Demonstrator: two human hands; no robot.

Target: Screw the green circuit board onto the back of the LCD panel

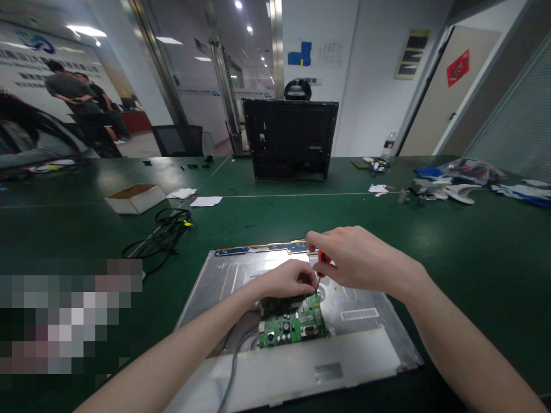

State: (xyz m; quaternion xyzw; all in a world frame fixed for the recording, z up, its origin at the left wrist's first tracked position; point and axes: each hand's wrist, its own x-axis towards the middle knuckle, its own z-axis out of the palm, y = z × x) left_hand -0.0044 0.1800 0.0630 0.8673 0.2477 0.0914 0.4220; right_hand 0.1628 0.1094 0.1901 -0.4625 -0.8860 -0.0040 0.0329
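A metal-backed display panel (361, 338) lies on the green table in front of me. On it sits a green circuit board (293, 327) with a grey cable (235, 367) running off its left side. My right hand (359, 258) grips a screwdriver (323, 258) with an orange and black handle, shaft pointing down at the board's upper right corner. Close beside the shaft tip, my left hand (290, 279) rests over the board's far edge with fingers curled in. Whether those fingers hold something small is hidden. A blue strip board (258, 249) runs along the panel's far edge.
A black monitor housing (290, 137) stands upright at the back. Left lie black cables (166, 232), an open box (136, 198) and white papers (206, 201). To the right are a bottle (388, 144), plastic bags (471, 170) and white parts (460, 192). People stand far left.
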